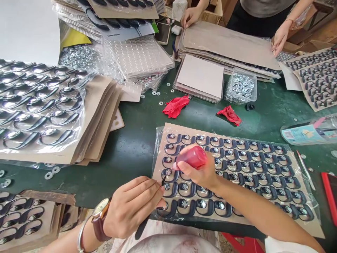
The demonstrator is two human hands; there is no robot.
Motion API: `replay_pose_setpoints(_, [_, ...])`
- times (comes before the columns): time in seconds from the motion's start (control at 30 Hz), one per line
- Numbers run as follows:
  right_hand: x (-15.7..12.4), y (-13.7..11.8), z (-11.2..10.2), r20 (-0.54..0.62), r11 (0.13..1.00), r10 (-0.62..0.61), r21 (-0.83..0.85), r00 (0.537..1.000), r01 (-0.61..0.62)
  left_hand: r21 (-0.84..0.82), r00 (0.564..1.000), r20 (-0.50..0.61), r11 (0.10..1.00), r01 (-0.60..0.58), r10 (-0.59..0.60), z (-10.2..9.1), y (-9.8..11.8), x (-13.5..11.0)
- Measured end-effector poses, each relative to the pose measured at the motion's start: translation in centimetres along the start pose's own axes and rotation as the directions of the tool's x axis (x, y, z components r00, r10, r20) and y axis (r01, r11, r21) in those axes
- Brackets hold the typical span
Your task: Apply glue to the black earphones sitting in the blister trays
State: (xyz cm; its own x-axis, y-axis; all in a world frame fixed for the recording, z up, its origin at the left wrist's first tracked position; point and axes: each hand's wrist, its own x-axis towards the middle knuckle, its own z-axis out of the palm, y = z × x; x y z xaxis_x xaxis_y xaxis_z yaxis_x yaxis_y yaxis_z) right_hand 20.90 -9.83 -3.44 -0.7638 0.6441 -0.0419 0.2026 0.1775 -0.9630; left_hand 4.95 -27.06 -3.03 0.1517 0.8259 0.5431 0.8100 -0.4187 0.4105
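My right hand (202,172) is closed around a small red squeeze bottle (193,157), tilted so its nozzle points down-left at a round fitting near the card's left edge. Closed round black tweezers (142,227), my left hand (134,203) is just below that spot, the dark tip beside the same column. Under both hands lies a brown card (172,130) on clear plastic, carrying rows of black curved pieces (201,140), each with a round silvery fitting. My right hand and forearm hide part of the rows.
Stacked cards of similar black pieces (39,119) stand at left. Beyond my card lie red crumpled cloths (176,106), a clear box of metal washers (240,88) and a white-topped stack (201,75). Across the table, a co-worker's hands (280,38) touch a cardboard stack (226,42). A plastic bottle (308,133) lies right.
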Motion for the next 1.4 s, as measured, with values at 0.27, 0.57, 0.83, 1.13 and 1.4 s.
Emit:
replay_pose_setpoints(0.27, [0.3, 0.1, 0.4, 0.045, 0.996, -0.051, -0.072, 0.998, 0.054, 0.121, 0.999, 0.008, 0.992, -0.045, 0.044, 0.8, 1.2, -0.7])
replay_pose_setpoints(0.57, [0.4, -0.1, 0.6, -0.021, 0.967, -0.186, -0.182, 0.982, 0.179, 0.141, 0.998, -0.039, 0.989, -0.048, 0.054, 1.4, 1.8, -0.9])
replay_pose_setpoints(0.83, [0.6, -0.4, 0.6, -0.054, 0.955, -0.207, -0.226, 0.977, 0.19, 0.12, 0.999, -0.012, 0.992, -0.04, 0.042, 1.1, 1.6, -0.7])
replay_pose_setpoints(1.13, [0.4, 0.0, 0.6, -0.019, 0.989, -0.111, -0.098, 0.994, 0.108, 0.108, 0.999, 0.013, 0.993, -0.052, 0.051, 0.8, 1.3, -0.4])
replay_pose_setpoints(1.4, [0.6, -0.5, 0.2, -0.069, 0.99, -0.052, -0.133, 0.996, 0.043, 0.089, 0.999, 0.013, 0.995, -0.041, 0.04, 0.7, 1.3, -0.3])
